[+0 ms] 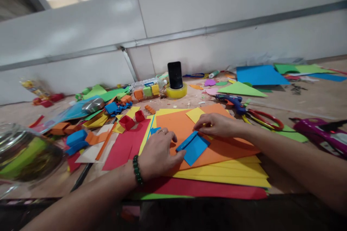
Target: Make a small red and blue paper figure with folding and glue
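Note:
A small blue paper piece [195,150] lies on a large orange sheet [225,148], its upper left edge folded over into a raised narrow strip. My left hand [159,151], wearing a ring and a dark bead bracelet, rests left of it. Its thumb is held apart from the bent index finger, the thumb tip close to the blue paper's lower left edge. Another blue scrap [155,130] shows partly beneath those fingers. At the fold's upper end is my right hand [213,125], fingers curled together; what they pinch is hidden. A yellow paper piece [193,114] extends from behind them.
Yellow sheets [244,169] and red paper [211,187] lie beneath. Left are folded paper pieces, a red paper box [126,122] and a glass jar [27,155]. A phone [175,75] stands in a tape roll [176,92]. A glue gun [233,103] and scissors [267,120] lie right.

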A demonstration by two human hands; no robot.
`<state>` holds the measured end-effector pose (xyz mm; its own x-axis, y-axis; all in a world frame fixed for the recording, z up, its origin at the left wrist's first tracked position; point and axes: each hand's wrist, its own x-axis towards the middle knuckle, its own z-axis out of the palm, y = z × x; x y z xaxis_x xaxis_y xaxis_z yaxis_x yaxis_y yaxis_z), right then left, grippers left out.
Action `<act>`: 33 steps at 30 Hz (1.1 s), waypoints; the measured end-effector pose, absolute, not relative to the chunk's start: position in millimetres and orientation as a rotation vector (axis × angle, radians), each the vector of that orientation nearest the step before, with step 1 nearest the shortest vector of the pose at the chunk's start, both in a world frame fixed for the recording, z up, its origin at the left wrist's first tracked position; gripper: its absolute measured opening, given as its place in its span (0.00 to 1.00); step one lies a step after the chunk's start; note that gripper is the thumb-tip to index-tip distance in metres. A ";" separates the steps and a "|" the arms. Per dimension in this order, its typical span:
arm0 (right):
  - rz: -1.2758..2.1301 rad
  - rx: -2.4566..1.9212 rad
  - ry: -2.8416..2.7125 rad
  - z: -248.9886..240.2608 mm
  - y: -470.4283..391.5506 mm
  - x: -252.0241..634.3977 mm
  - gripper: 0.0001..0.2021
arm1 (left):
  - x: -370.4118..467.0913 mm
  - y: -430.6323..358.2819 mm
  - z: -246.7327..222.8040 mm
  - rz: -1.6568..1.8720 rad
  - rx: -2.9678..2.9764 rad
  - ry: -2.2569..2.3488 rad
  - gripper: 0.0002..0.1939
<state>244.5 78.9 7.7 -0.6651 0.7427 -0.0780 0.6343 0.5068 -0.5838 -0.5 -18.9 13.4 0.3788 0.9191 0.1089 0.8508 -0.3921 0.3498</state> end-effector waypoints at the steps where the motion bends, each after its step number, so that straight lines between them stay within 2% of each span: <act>1: 0.878 -1.186 -2.572 9.1 78.4 244.2 0.17 | -0.1 -17.5 12.3 0.397 2.405 1.576 0.14; 6: 0.862 -1.186 -2.606 14.9 75.3 241.2 0.19 | 3.5 -14.6 7.6 0.343 2.417 1.599 0.12; 18: 0.845 -1.228 -2.615 14.5 71.1 240.0 0.13 | 4.3 -12.5 6.8 0.308 2.324 1.593 0.06; 26: 0.942 -1.241 -2.622 21.4 70.9 239.9 0.14 | 4.7 -12.9 6.2 0.306 2.337 1.598 0.07; 33: 0.955 -1.196 -2.601 14.6 70.8 244.3 0.09 | 3.9 -13.9 7.4 0.311 2.342 1.565 0.07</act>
<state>244.3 70.8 14.6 -0.6796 0.7193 -0.1440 0.6416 0.4876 -0.5921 3.9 -13.9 7.4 0.3808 0.9246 0.0098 0.8581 -0.3573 0.3689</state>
